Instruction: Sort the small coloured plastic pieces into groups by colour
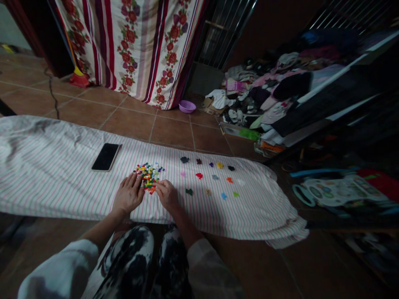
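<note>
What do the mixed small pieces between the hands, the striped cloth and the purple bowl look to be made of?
Mixed small pieces: probably plastic, judging by their bright, solid colours; too small to tell the finish.
Striped cloth: fabric, perhaps cotton, matt-looking, with soft wrinkles and a draped edge.
Purple bowl: likely plastic, seemingly smooth, with an even colour.

left hand (127, 195): palm down | right hand (167, 194): fingers (160, 187) curled inward
</note>
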Tool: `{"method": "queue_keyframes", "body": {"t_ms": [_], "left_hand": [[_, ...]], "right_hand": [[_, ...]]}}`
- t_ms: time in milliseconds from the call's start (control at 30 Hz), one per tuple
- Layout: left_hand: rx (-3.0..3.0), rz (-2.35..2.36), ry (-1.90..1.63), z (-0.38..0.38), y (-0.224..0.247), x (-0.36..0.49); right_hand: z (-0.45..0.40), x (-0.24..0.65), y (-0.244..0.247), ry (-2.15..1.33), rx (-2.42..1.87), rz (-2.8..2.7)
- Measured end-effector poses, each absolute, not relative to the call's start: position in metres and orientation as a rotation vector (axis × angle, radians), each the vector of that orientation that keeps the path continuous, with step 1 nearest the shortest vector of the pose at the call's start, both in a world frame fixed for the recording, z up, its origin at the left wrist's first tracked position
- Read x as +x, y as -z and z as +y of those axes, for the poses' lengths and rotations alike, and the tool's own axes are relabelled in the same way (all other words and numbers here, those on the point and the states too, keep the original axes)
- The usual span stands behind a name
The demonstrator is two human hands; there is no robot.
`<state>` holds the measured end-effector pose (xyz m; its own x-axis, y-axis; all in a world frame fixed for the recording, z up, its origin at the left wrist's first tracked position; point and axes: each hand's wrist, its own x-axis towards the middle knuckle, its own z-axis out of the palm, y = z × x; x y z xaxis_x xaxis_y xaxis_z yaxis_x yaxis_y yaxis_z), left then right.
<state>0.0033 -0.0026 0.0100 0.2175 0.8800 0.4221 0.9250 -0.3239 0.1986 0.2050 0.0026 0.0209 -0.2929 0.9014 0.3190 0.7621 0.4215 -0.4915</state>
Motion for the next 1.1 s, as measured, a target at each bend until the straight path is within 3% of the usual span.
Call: {"method": "queue_keyframes", "body": {"t_ms": [1100], "left_hand": [[-2.401,-1.752,0.697,-0.0036,-0.0115,0.0019]], "right_hand": [[-0.0006,0.2027,-0.0222,-0.372,-1.383,-1.902]]}}
